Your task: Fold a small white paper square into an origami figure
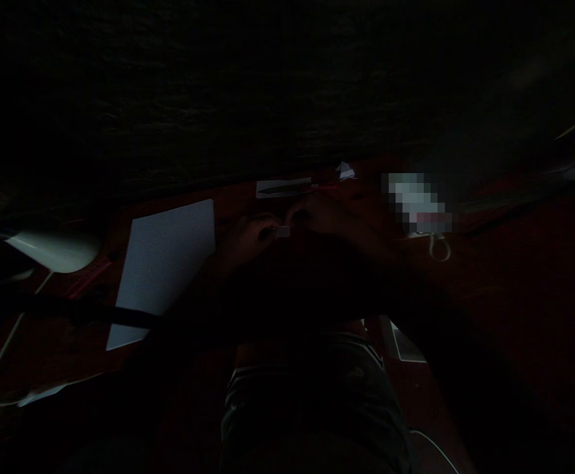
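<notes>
The view is very dark. My left hand is just right of a white sheet of paper, its fingers curled in a pinch. A small pale, flat piece, perhaps paper, shows at its fingertips. Close on the other side is my right hand, its fingers bent inward toward the same piece. Whether the right fingertips touch it is hidden in shadow. Just beyond both hands, a dark, slim pointed object with a red end lies across a pale strip.
A small folded white paper lies at the back. To the right is a blurred-out white object with a cord loop. A white lamp-like cone, a pale cable and a reddish strip are at left.
</notes>
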Demonstrator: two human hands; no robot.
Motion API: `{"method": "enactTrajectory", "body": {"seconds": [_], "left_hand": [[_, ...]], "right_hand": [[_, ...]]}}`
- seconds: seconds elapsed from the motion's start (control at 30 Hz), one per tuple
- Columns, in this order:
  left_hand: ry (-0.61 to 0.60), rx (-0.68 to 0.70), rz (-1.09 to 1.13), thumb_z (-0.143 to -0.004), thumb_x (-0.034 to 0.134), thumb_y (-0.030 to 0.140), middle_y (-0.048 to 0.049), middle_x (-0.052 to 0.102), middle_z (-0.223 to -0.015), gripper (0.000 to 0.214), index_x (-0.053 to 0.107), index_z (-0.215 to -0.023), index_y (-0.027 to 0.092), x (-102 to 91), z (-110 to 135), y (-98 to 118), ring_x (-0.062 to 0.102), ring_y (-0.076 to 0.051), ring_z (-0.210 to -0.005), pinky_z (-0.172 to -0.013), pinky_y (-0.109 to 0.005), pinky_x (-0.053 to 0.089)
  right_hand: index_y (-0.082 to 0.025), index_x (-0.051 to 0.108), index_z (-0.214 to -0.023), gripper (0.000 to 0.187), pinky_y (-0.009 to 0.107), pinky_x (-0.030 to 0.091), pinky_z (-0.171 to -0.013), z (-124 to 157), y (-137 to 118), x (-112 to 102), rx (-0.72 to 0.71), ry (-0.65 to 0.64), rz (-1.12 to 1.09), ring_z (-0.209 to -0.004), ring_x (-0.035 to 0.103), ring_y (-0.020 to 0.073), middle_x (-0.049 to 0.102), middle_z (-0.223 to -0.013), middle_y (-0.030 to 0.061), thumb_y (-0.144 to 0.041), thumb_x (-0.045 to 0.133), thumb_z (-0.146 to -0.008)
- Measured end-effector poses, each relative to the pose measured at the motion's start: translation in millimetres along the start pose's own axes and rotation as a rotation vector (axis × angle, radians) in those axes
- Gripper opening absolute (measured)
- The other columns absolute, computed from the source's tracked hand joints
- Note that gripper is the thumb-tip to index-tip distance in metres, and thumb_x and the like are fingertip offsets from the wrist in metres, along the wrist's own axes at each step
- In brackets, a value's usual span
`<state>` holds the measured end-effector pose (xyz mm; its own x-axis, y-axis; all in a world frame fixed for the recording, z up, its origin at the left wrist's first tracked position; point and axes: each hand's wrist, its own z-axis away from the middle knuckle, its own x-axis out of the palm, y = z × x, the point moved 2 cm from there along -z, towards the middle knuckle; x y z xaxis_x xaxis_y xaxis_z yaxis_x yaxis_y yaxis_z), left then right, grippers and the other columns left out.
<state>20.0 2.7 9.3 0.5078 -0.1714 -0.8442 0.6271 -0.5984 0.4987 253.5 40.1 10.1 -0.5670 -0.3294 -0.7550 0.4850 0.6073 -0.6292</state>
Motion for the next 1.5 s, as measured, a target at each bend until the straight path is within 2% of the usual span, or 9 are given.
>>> {"method": "enactTrajectory", "body": {"seconds": [0.2,0.57,0.73,1.0,1.17,1.4,1.5], "left_hand": [[0.005,0.017,-0.027,-0.102,0.068,0.012,-0.0061,0.087,-0.132,0.028,0.084,-0.121,0.026,-2.4,0,3,0.081,-0.027,-0.126,-0.118,-0.046,0.063],[-0.014,0.018,-0.016,-0.104,0.067,0.014,-0.0079,0.085,-0.140,0.032,0.085,-0.129,0.024,-2.4,1,1,0.080,-0.028,-0.132,-0.122,-0.049,0.063],[-0.018,0.011,-0.006,-0.104,0.067,0.015,-0.0072,0.085,-0.141,0.033,0.086,-0.129,0.024,-2.7,1,1,0.080,-0.028,-0.132,-0.123,-0.048,0.063],[-0.009,0.013,-0.016,-0.101,0.068,0.012,-0.0072,0.085,-0.142,0.034,0.086,-0.128,0.025,-2.1,1,1,0.080,-0.028,-0.132,-0.123,-0.049,0.063],[-0.018,0.016,-0.019,-0.102,0.067,0.013,-0.0070,0.084,-0.145,0.036,0.085,-0.131,0.025,-3.1,1,-1,0.079,-0.028,-0.135,-0.125,-0.047,0.062],[-0.029,-0.002,-0.031,-0.100,0.068,0.011,-0.0077,0.084,-0.143,0.037,0.083,-0.131,0.023,-3.1,0,0,0.079,-0.029,-0.134,-0.122,-0.049,0.063],[-0.031,0.005,-0.033,-0.101,0.068,0.012,-0.0081,0.084,-0.142,0.035,0.083,-0.130,0.023,-2.6,0,-1,0.079,-0.028,-0.134,-0.123,-0.048,0.062]], "right_hand": [[-0.022,0.092,-0.105,0.036,0.034,0.057,-0.097,1,0,0,0.022,0.030,-0.007,-0.102,0.081,0.0221,0.092,-0.113,0.0054,-0.003,0.065,-0.092],[-0.022,0.090,-0.102,0.032,0.034,0.058,-0.094,0,7,7,-0.029,0.053,-0.043,-0.099,0.081,0.0213,0.091,-0.112,0.0048,-0.003,0.068,-0.087],[-0.020,0.091,-0.104,0.032,0.033,0.058,-0.091,-3,7,10,0.014,0.073,-0.042,-0.098,0.081,0.0215,0.091,-0.111,0.0065,-0.006,0.067,-0.089],[-0.021,0.092,-0.108,0.030,0.033,0.053,-0.090,-5,-9,10,0.117,0.050,0.137,-0.095,0.077,0.0211,0.091,-0.113,0.0069,-0.005,0.074,-0.090],[-0.014,0.092,-0.118,0.029,0.032,0.053,-0.091,-5,-18,6,0.187,0.009,0.184,-0.101,0.079,0.0223,0.090,-0.119,0.0137,-0.006,0.074,-0.097],[-0.016,0.092,-0.126,0.027,0.036,0.056,-0.098,-7,-27,10,0.288,-0.009,0.309,-0.112,0.081,0.0282,0.089,-0.127,0.0161,-0.021,0.074,-0.106],[-0.017,0.091,-0.124,0.027,0.037,0.057,-0.099,-5,-24,9,0.268,-0.005,0.295,-0.111,0.081,0.0274,0.089,-0.128,0.0157,-0.020,0.071,-0.107]]}}
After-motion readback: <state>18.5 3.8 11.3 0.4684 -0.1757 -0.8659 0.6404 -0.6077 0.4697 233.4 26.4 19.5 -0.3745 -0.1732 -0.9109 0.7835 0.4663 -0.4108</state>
